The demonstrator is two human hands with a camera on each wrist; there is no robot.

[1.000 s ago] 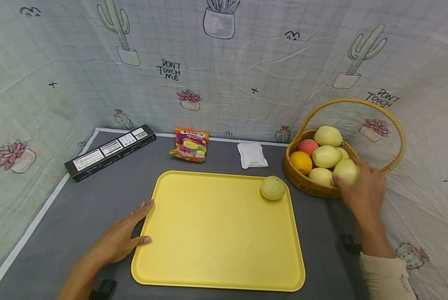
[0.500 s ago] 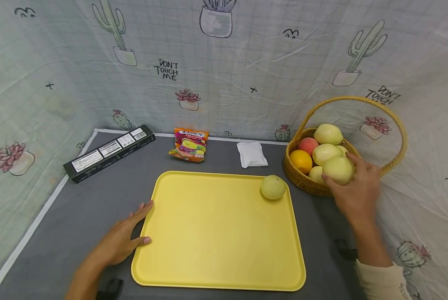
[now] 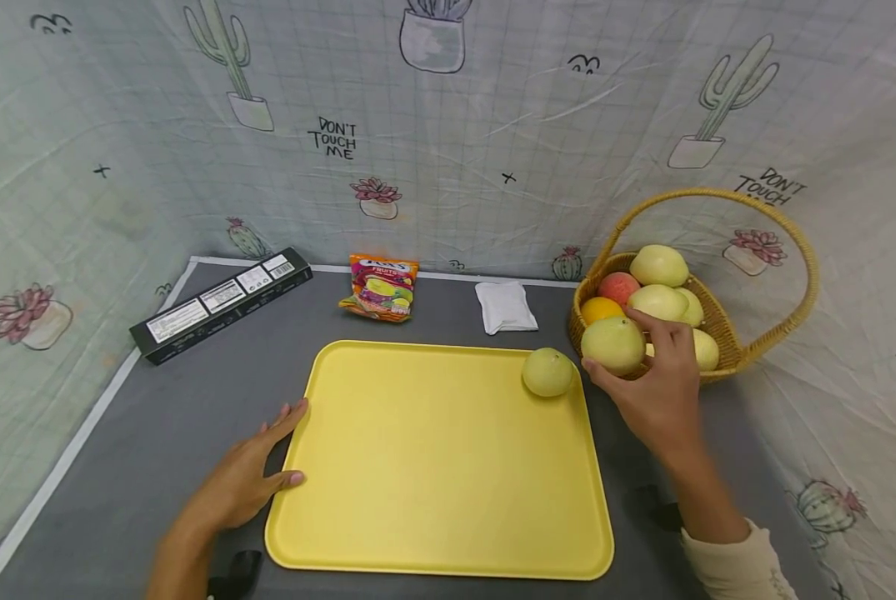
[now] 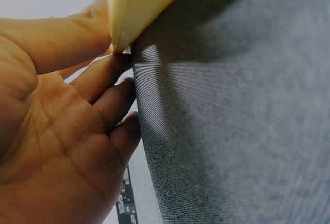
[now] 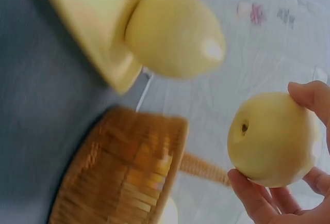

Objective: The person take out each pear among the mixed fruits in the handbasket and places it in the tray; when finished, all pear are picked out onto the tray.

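My right hand [image 3: 661,400] grips a round pale green-yellow pear [image 3: 613,345], holding it above the front left side of the wicker basket [image 3: 725,333]. In the right wrist view, the thumb and fingertips are spread around this pear [image 5: 273,139]. Another pear [image 3: 548,372] sits in the far right corner of the yellow tray [image 3: 440,467]. My left hand [image 3: 237,479] rests at the tray's left edge, thumb on the rim and fingers extended. The left wrist view shows this hand [image 4: 62,126] beside the tray's edge [image 4: 129,12].
The basket also holds an orange [image 3: 599,309], a red peach-like fruit [image 3: 618,287] and several pale fruits under a tall handle. Behind the tray lie a black box [image 3: 222,304], a colourful snack bag [image 3: 380,288] and a white packet [image 3: 505,307]. Printed cloth walls surround the table.
My right hand has lifted the pear out of the basket's right side and carried it left, towards the tray. The left hand has stayed at the tray's edge.
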